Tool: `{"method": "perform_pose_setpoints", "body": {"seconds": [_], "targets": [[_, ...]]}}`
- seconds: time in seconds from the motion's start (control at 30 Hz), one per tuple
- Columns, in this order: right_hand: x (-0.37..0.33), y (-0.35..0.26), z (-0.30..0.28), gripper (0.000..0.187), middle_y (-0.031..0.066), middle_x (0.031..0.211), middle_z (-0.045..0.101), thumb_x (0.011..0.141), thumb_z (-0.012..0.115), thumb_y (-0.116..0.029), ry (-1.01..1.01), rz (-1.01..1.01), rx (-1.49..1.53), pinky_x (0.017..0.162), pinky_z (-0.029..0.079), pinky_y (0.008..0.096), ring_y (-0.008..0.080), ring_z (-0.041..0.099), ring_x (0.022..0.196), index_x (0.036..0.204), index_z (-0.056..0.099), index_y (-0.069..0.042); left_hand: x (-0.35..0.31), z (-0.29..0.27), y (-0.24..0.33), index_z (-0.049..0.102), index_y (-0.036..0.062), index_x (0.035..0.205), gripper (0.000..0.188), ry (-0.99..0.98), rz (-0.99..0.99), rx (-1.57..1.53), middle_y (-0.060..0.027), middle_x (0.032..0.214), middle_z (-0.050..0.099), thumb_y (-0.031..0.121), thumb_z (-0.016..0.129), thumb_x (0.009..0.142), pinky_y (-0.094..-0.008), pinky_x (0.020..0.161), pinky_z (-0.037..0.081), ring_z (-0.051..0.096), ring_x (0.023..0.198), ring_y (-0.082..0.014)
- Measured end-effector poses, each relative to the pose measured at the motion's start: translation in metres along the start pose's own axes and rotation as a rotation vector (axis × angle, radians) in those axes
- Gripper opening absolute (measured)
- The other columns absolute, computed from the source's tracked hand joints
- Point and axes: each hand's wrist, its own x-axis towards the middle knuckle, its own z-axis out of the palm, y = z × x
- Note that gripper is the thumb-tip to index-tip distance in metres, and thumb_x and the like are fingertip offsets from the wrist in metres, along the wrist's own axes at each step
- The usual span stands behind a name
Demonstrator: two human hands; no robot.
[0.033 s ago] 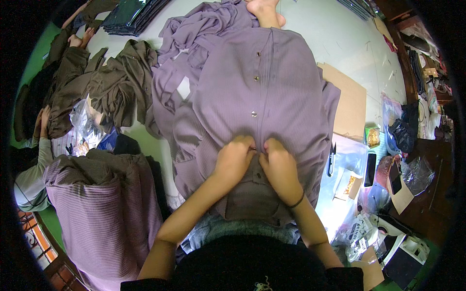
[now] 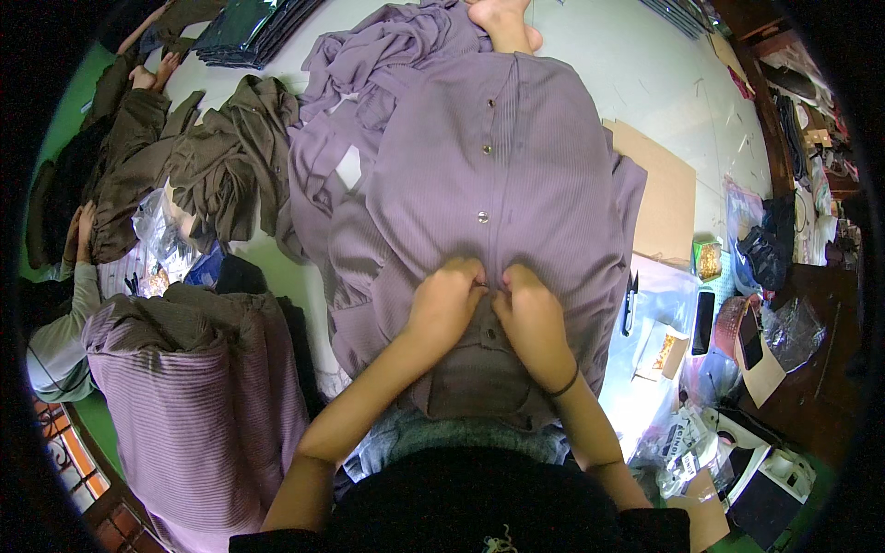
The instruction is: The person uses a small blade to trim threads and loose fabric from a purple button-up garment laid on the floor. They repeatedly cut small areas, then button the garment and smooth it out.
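Observation:
A mauve ribbed shirt (image 2: 553, 157) lies spread in front of me, its row of metal-coloured buttons running down the middle toward my lap. My left hand (image 2: 447, 297) is closed in a pinch at the left side of the button placket. Opposite it, my right hand (image 2: 530, 311) pinches the other side of the placket, its thumb and fingers close to those of the left. The spot between my fingertips is mostly hidden, so the button there cannot be made out. One button (image 2: 490, 334) shows just below my hands, and another button (image 2: 482, 217) above them.
A folded mauve ribbed pile (image 2: 184, 396) stands at my left. Brown garments (image 2: 226, 166) lie beyond it, near another person's hands (image 2: 83, 226). On the right are a cardboard sheet (image 2: 659, 184), small snips (image 2: 631, 302), a phone (image 2: 703, 323) and a small open box (image 2: 660, 352).

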Motion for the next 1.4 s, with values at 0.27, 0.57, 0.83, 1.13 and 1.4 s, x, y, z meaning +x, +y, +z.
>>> {"method": "perform_pose_setpoints", "body": {"seconds": [0.27,0.57,0.83,1.13,1.4], "targets": [[0.003,0.002,-0.012,0.014,0.0120,0.071,0.053,0.070,0.059,-0.001,-0.014,-0.055,0.438,0.056,0.045,0.0298,0.0214,0.055,0.061,0.081,0.051,0.001,-0.003,-0.010,0.000,0.059,0.0004,0.083,0.011,-0.080,-0.093,-0.373,-0.0064,0.073,0.061,0.002,0.063,0.073,-0.0241,0.062,0.045,0.057,0.066,-0.0118],[0.003,0.011,-0.007,0.014,0.0080,0.077,0.058,0.076,0.060,-0.002,-0.094,0.048,0.685,0.060,0.045,0.0224,0.0102,0.056,0.066,0.087,0.055,0.003,-0.003,-0.009,-0.003,0.061,-0.0004,0.086,0.010,-0.128,-0.207,-0.556,-0.0031,0.077,0.062,0.003,0.061,0.077,-0.0216,0.065,0.045,0.056,0.070,-0.0079],[0.004,0.019,-0.008,0.012,0.0042,0.083,0.061,0.079,0.061,-0.004,-0.187,0.173,0.982,0.067,0.046,0.0197,0.0081,0.058,0.076,0.089,0.059,0.002,-0.006,-0.002,-0.004,0.062,-0.0004,0.088,0.011,-0.060,-0.213,-0.555,-0.0043,0.080,0.063,0.003,0.061,0.077,-0.0214,0.068,0.045,0.057,0.073,-0.0093],[0.004,0.021,0.000,0.016,0.0004,0.079,0.057,0.077,0.063,-0.005,-0.214,0.142,0.907,0.065,0.044,0.0184,0.0057,0.055,0.073,0.090,0.054,-0.001,-0.005,0.000,-0.007,0.062,0.0000,0.090,0.014,-0.057,-0.190,-0.634,-0.0036,0.082,0.063,0.000,0.060,0.077,-0.0206,0.068,0.046,0.057,0.073,-0.0088],[0.003,0.023,-0.001,0.016,-0.0014,0.079,0.055,0.077,0.061,-0.002,-0.222,0.176,1.018,0.062,0.042,0.0173,0.0043,0.051,0.070,0.091,0.055,0.000,-0.005,0.002,-0.010,0.061,-0.0012,0.091,0.014,-0.057,-0.245,-0.714,-0.0041,0.080,0.062,0.000,0.059,0.078,-0.0198,0.066,0.046,0.057,0.073,-0.0084]]}}
